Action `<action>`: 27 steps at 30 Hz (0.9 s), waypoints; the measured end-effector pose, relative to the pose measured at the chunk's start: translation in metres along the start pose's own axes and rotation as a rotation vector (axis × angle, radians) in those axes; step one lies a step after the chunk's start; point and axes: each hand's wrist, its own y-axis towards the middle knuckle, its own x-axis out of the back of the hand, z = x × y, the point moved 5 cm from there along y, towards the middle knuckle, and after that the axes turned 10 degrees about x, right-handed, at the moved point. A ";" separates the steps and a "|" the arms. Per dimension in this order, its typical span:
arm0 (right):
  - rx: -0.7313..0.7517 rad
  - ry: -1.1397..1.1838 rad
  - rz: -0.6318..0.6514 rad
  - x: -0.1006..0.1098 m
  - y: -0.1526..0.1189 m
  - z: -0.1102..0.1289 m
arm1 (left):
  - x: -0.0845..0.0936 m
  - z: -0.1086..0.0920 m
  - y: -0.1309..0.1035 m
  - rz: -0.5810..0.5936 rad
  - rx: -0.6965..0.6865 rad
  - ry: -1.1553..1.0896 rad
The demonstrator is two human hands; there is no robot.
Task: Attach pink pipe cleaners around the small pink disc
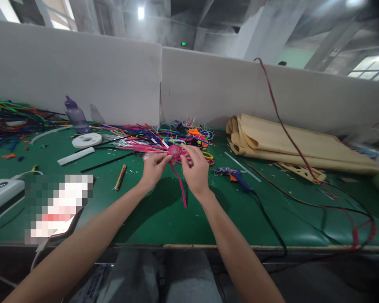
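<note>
A round pink coil, which looks wound from fuzzy pipe cleaner, is held up over the table between both hands. Its loose pink tail hangs down toward me. My left hand pinches the coil's left edge between thumb and fingers. On the opposite edge, my right hand grips with thumb and bent fingers. Just behind the hands lies a heap of coloured pipe cleaners, partly hidden by them. A blue glue gun rests to the right of my right hand.
On the green table are a purple bottle, a white tape roll, a brown stick, a white power strip and a blurred-out phone. Rolled brown paper lies right. A red-black cable crosses there.
</note>
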 end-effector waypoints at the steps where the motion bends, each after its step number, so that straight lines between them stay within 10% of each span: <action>1: -0.022 0.034 -0.011 0.001 0.001 -0.001 | -0.001 -0.002 -0.001 0.010 -0.020 0.033; 9: -0.391 0.395 0.109 0.001 0.002 -0.022 | 0.002 -0.010 -0.002 -0.014 -0.269 0.326; 27: -0.531 0.611 0.218 0.001 -0.001 -0.026 | 0.010 -0.014 0.006 0.105 -0.456 0.429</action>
